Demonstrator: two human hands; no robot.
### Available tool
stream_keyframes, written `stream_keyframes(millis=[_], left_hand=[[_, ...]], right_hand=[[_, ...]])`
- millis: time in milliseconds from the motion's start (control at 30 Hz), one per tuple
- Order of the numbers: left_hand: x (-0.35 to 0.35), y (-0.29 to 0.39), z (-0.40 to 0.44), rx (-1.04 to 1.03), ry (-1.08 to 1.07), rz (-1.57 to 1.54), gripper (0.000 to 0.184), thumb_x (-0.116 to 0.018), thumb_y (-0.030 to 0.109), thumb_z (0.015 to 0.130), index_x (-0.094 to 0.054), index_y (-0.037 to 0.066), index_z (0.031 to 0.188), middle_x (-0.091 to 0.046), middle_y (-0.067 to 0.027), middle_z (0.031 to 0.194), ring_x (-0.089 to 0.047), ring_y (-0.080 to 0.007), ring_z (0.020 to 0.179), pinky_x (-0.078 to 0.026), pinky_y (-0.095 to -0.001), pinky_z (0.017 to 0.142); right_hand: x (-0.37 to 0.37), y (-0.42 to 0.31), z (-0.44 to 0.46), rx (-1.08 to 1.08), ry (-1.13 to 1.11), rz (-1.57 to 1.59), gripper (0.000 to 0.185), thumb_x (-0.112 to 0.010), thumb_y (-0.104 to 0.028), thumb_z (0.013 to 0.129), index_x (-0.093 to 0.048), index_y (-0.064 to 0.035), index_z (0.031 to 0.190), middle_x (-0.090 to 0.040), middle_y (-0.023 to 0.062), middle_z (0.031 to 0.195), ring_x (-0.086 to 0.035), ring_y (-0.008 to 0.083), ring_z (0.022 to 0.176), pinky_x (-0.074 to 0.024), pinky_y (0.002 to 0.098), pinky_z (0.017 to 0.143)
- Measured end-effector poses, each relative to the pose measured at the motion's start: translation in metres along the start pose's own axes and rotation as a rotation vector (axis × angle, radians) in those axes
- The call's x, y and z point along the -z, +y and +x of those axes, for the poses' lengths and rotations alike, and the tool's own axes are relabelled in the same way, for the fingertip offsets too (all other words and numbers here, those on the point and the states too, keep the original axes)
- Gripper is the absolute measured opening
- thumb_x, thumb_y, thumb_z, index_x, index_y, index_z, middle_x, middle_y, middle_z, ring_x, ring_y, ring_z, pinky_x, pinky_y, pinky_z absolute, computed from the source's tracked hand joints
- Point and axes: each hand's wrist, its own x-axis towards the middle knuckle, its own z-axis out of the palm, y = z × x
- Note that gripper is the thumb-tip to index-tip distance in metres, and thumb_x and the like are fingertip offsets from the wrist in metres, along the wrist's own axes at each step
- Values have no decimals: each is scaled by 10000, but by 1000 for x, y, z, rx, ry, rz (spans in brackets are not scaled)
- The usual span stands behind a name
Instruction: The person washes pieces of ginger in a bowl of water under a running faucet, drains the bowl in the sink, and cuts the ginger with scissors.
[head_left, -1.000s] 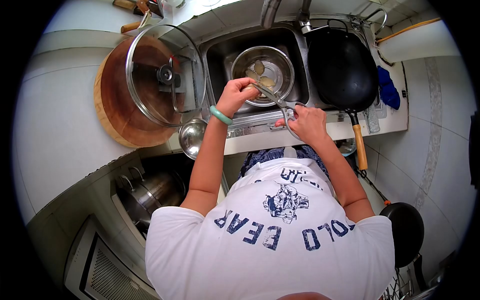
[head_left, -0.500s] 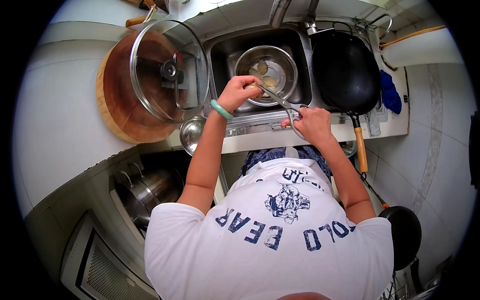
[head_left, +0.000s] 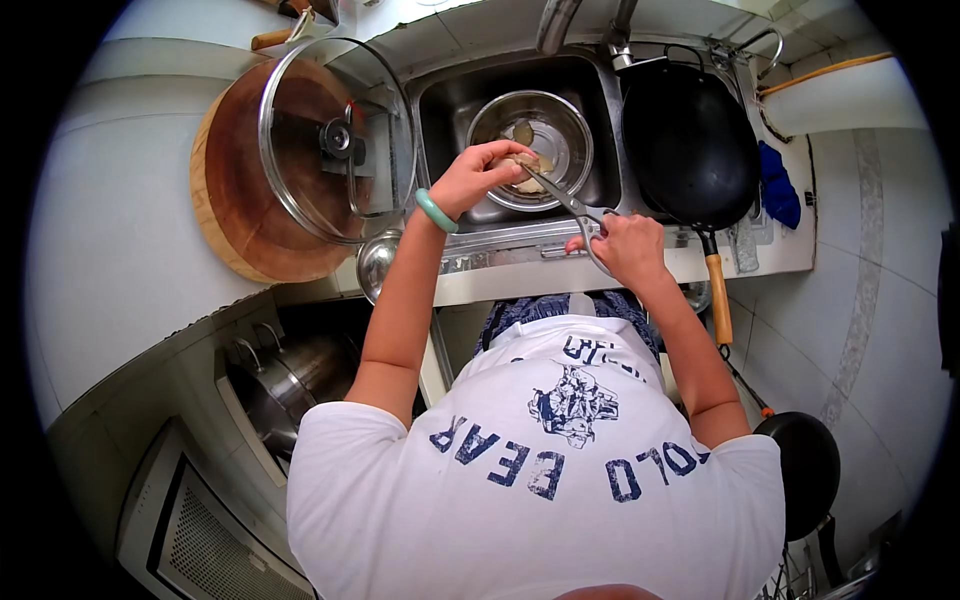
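My left hand (head_left: 478,180), wearing a green bangle (head_left: 436,211), pinches a pale brownish piece of food (head_left: 518,166) over a steel bowl (head_left: 586,140) in the sink; I cannot tell its exact kind. My right hand (head_left: 630,248) grips a pair of scissors (head_left: 573,205) by the handles. Their blades point up and left, with the tips at the piece; whether they cut into it is too small to tell. Inside the bowl lie similar flat, pale pieces (head_left: 523,133), partly hidden by my left hand.
Left of the sink (head_left: 437,110), a glass lid (head_left: 338,200) leans over a round wooden board (head_left: 222,215). A steel ladle (head_left: 376,262) lies near the counter edge. To the right sit a black wok (head_left: 690,140) and a blue cloth (head_left: 778,185). The faucet (head_left: 620,40) is behind.
My left hand has turned slightly, its fingers now stretching further over the piece, so more of the piece shows. The scissors stay at it, and my right hand has barely moved.
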Motion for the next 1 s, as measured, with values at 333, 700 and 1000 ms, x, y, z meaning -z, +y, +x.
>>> stream_keyframes(millis=[333,700,1000], left_hand=[[-1,-3,-5,-1,4,22,273,-558,78,818,-575,-8,1077,-589,-34,949,-550,-86,887,-444,-222,823],[-8,-1,-2,-45,36,169,273,-586,75,786,-590,-13,1045,-596,-47,963,-559,-92,868,-457,-226,810],[-10,0,0,-30,60,138,272,-572,37,757,-603,-28,1020,-610,-57,954,-568,-91,847,-465,-225,793]], right_hand=[[9,-3,-2,-29,4,84,661,-642,-706,564,-561,-50,558,-549,99,487,-584,282,497,-449,370,504],[7,-1,-2,-61,-34,73,654,-635,-695,589,-577,-44,580,-559,106,503,-588,289,512,-449,377,509],[-2,-1,-1,-83,-94,138,615,-632,-652,638,-634,-37,656,-557,126,509,-587,312,538,-452,385,543]])
